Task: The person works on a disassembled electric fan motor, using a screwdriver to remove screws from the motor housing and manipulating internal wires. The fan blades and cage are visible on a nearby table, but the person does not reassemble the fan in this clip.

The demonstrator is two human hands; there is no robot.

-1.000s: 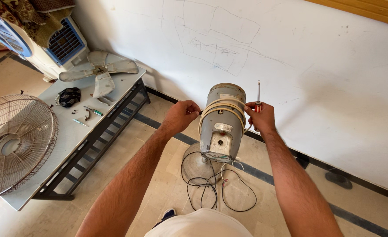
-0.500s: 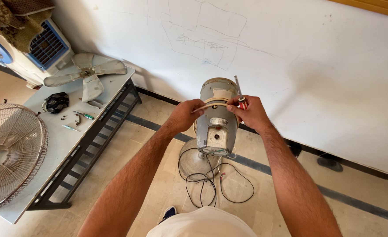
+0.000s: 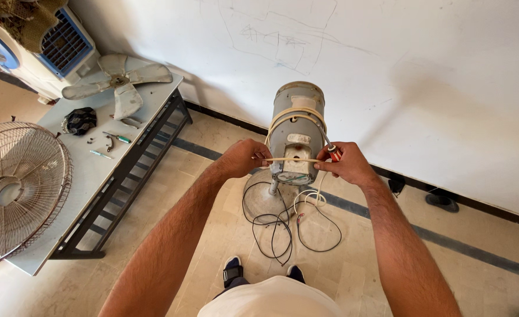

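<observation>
From the head camera, the person is standing over a grey metal fan motor housing (image 3: 296, 134) on its floor stand, close to the white wall. The left hand (image 3: 245, 158) and right hand (image 3: 346, 165) are stretching a pale, soft cord (image 3: 289, 159) taut across the housing, fingers pinched together on its ends; the right is also clamping a red-handled screwdriver (image 3: 333, 154). The motor looks heavy and rigid, best gripped round its body; the cord is limp. Black cables (image 3: 274, 226) are coiling on the floor. A detached fan blade (image 3: 118, 79) is lying at the desk's far corner.

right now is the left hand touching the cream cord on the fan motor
Touching: the head view shows the left hand pinching the cream cord stretched across the fan motor.
</observation>
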